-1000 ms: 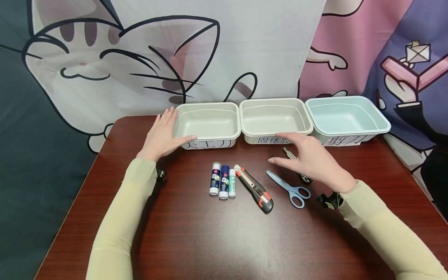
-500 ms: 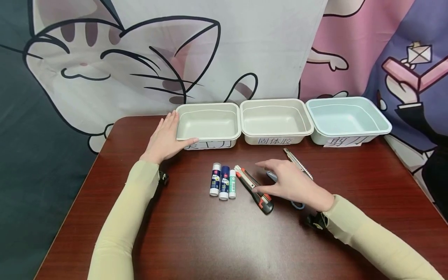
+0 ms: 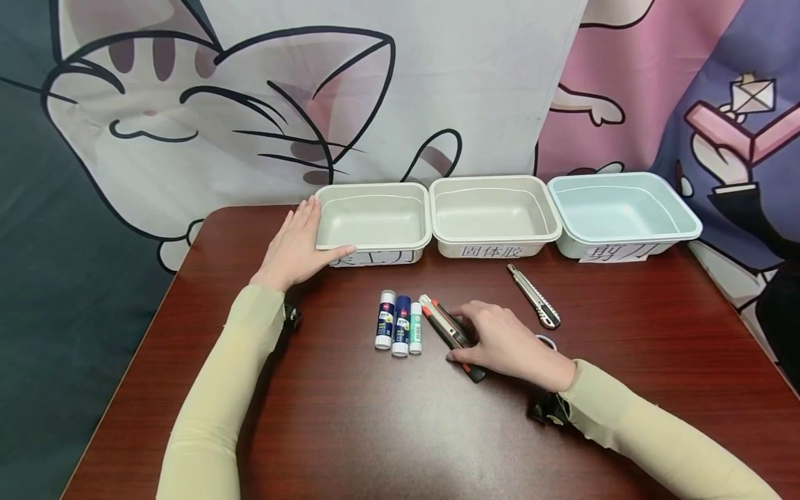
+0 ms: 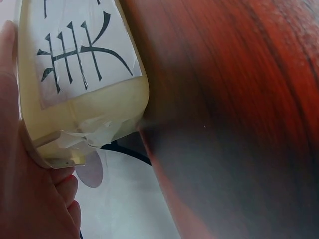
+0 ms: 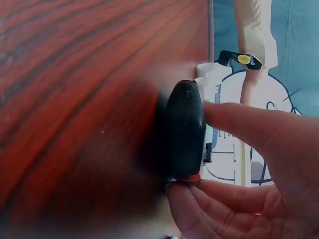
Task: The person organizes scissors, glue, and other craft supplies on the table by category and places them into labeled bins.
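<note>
A black-and-red utility knife (image 3: 445, 326) is set slantwise at the middle of the tabletop (image 3: 350, 417), its thick dark butt turned to the near side and its pale tip pointed away; whether it is lifted at all cannot be told. Of the hands, the right hand (image 3: 500, 340) is closed down to the knife's width, with the handle pinched between thumb and curled fingers. The knife can be judged light, stiff and hard to break; some slip might be expected where the casing looks smooth. Hold is best taken on the broad rear handle, well clear of the pale tip, since an exposed blade cannot be ruled out. Three glue sticks (image 3: 401, 326) are lined up beside the tip, and a smaller utility knife (image 3: 534, 296) is seen beyond the right hand. Farther off, the end of the left bin (image 3: 373, 247) is touched by the left hand (image 3: 294, 250), fingers straight, nothing being gripped.
</note>
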{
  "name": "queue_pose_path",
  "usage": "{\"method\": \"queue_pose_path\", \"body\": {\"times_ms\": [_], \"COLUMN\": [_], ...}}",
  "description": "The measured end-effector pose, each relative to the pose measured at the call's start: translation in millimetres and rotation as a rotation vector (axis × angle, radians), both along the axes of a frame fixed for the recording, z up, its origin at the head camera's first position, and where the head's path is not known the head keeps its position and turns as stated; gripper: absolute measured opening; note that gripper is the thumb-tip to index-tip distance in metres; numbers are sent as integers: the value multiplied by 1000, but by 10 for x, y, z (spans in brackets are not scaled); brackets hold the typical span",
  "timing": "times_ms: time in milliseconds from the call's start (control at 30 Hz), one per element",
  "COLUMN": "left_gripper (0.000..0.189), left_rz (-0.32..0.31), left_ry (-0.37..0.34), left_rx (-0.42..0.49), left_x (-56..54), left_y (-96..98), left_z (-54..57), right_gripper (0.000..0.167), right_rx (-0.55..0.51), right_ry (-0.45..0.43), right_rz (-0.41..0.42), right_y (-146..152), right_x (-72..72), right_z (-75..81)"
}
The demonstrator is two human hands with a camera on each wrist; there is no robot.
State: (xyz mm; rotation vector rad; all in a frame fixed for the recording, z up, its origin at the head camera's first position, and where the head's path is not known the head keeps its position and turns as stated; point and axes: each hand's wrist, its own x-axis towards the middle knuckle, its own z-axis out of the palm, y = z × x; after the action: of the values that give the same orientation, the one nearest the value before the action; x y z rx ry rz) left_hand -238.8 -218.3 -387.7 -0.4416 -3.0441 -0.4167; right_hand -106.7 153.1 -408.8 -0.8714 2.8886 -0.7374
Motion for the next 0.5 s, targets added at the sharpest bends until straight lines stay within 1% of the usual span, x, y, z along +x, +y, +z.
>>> {"method": "queue_pose_path", "body": {"times_ms": [233, 367, 500], "left_gripper": [123, 123, 123], "left_rz": [0, 0, -2], "left_ry": [3, 7, 5], "left_rx": [-6, -4, 4], "left_x": [-16, -18, -11], "left_y": [-11, -9, -2], "left_z": [-6, -10, -6], "right_gripper": [51, 44, 42], "right_rx": [13, 6, 3], "right_ry": [22, 8, -12], "right_rz": [-32, -47, -61], "right_y": [-32, -48, -50], "right_x": [-15, -27, -28], "right_z": [-48, -47, -38]}}
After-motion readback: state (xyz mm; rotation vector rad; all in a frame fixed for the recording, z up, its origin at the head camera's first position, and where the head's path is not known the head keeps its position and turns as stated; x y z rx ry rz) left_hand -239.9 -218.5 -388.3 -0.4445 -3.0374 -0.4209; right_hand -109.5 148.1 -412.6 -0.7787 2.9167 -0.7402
